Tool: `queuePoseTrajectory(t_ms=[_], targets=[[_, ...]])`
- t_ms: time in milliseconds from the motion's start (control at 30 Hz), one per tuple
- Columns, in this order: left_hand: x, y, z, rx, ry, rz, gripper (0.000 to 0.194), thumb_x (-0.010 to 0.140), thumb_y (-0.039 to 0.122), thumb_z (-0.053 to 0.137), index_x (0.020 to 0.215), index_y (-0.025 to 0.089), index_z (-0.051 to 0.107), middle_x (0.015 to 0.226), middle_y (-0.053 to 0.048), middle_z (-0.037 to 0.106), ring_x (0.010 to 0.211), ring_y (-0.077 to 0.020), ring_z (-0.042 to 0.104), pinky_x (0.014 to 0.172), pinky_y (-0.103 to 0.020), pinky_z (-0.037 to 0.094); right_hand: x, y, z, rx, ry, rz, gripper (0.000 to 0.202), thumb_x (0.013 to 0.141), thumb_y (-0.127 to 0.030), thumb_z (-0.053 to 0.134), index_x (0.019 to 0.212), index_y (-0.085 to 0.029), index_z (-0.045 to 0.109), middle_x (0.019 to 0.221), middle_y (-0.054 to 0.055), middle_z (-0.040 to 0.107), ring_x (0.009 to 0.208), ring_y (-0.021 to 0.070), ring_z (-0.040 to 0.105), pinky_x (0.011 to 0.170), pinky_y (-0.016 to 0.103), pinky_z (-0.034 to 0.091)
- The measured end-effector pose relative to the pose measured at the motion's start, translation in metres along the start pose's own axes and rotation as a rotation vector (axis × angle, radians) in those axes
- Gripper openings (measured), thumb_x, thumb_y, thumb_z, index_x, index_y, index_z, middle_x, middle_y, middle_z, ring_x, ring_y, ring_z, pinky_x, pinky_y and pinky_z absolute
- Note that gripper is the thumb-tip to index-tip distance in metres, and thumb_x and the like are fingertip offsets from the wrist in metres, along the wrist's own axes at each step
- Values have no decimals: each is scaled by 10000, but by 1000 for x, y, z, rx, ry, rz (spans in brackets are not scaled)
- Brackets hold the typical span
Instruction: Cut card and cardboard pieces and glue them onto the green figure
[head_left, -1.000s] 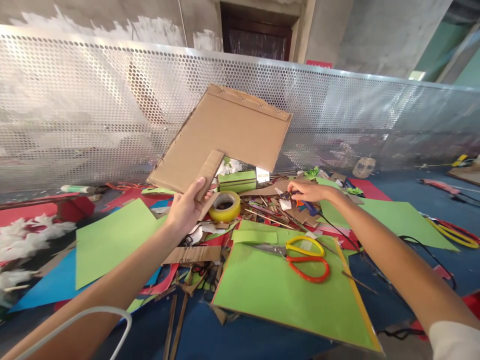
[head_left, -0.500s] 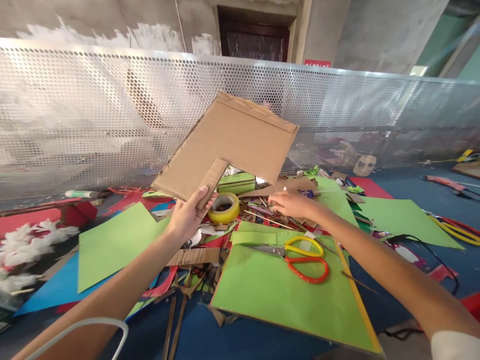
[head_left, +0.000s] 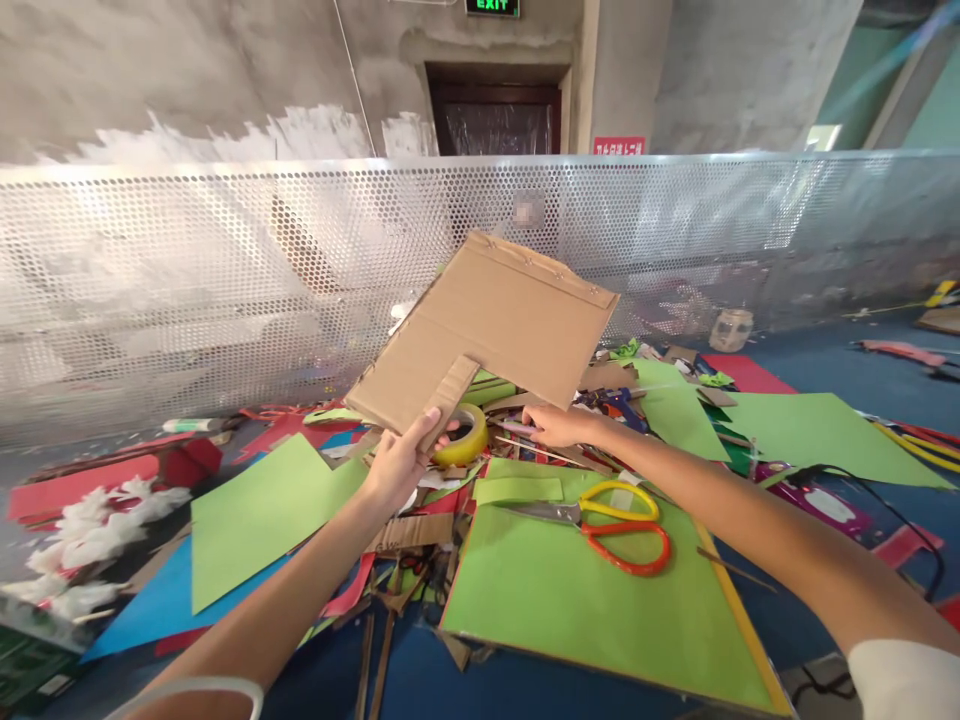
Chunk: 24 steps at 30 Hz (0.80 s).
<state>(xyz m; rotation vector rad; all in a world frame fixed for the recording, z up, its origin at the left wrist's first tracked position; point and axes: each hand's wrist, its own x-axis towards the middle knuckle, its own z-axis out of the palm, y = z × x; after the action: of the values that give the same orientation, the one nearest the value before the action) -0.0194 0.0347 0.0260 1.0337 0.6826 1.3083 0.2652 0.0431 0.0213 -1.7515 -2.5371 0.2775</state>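
Note:
My left hand (head_left: 409, 458) grips a flat brown cardboard panel (head_left: 499, 320) by the narrow cardboard strip (head_left: 454, 395) on its face. The panel is tilted, with a folded band along its top edge. My right hand (head_left: 555, 424) is low over the scrap pile, fingers drawn together beside a thin pinkish stick-like thing (head_left: 516, 428); whether they hold it is unclear. A roll of yellow tape (head_left: 474, 438) stands between my hands, partly behind the left fingers. Closer to me, scissors (head_left: 626, 528) with yellow and red handles lie on a green-covered board (head_left: 585, 610).
Green sheets (head_left: 255, 520) lie left and right over scraps on the blue surface. White tufted pieces (head_left: 112, 530) and a red box-like piece (head_left: 112, 475) are at the left. A perforated metal barrier (head_left: 187, 270) runs behind. A purple object (head_left: 814, 505) and a black cord lie right.
The view has tilted up, showing an exit sign. The panel remains in my left hand, slightly lower and further right in view. My right hand has reached a little left and down into the scraps.

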Motion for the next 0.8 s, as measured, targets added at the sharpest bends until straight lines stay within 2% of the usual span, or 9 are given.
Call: queuePoseTrajectory(t_ms=[100, 200, 333, 400, 467, 533, 633, 733, 800], targets=[[-3, -1, 4, -8, 0, -40, 367, 669, 344, 948, 885, 109, 768, 811, -82, 793, 590, -97, 649, 570, -180, 547, -26, -15, -3, -41, 150, -100, 483, 966, -164, 540, 1448, -144, 538, 1345, 207, 671, 1146, 278, 635, 928, 344, 458], [-5, -4, 7, -28, 17, -91, 311, 697, 285, 922, 894, 104, 763, 814, -89, 794, 575, -90, 640, 565, -170, 548, -64, -32, -10, -56, 133, -151, 553, 949, -145, 514, 1496, -221, 548, 1249, 157, 733, 1045, 281, 685, 893, 371, 479], [-8, -11, 10, -7, -31, -162, 280, 751, 245, 882, 954, 100, 756, 835, -103, 793, 585, -103, 655, 533, -168, 542, -117, -42, -31, 129, -184, -348, 344, 966, -151, 467, 1062, -204, 793, 1101, 91, 777, 935, 226, 705, 863, 334, 485], [-11, -16, 10, 34, -88, -232, 291, 756, 247, 883, 970, 100, 752, 824, -105, 787, 573, -105, 652, 531, -174, 549, -136, -39, -45, 356, -382, -514, 330, 1005, -200, 473, 1108, -185, 786, 1060, 88, 779, 860, 182, 704, 804, 286, 501], [-16, -21, 11, 89, -160, -294, 320, 736, 269, 906, 957, 97, 749, 809, -109, 778, 583, -116, 663, 524, -176, 549, -148, -32, -57, 601, -454, -626, 371, 1063, -249, 421, 1194, -141, 751, 1028, 116, 778, 814, 162, 709, 762, 268, 517], [-21, -25, 11, 144, -235, -342, 363, 692, 295, 940, 932, 106, 744, 807, -106, 771, 616, -139, 687, 504, -180, 541, -150, -25, -63, 793, -356, -671, 350, 1083, -278, 425, 1226, -135, 712, 1022, 130, 777, 830, 165, 722, 765, 280, 535], [-28, -30, 12, 220, -346, -433, 420, 659, 344, 963, 932, 120, 736, 794, -98, 765, 626, -156, 696, 485, -190, 524, -138, -21, -58, 937, -51, -576, 158, 1030, -295, 582, 1139, -214, 662, 1025, 85, 768, 917, 176, 718, 816, 309, 546], [-33, -33, 12, 260, -400, -519, 452, 648, 376, 968, 935, 122, 727, 767, -90, 756, 624, -152, 693, 499, -190, 513, -113, -23, -35, 903, 194, -401, 132, 970, -304, 678, 1074, -245, 624, 1054, 47, 746, 954, 164, 684, 858, 314, 532], [-33, -36, 11, 268, -398, -556, 469, 630, 385, 975, 930, 129, 721, 760, -82, 753, 627, -150, 690, 505, -189, 507, -95, -23, -15, 775, 219, -373, 190, 932, -301, 728, 1086, -229, 642, 1070, 44, 723, 877, 141, 649, 811, 296, 520]])
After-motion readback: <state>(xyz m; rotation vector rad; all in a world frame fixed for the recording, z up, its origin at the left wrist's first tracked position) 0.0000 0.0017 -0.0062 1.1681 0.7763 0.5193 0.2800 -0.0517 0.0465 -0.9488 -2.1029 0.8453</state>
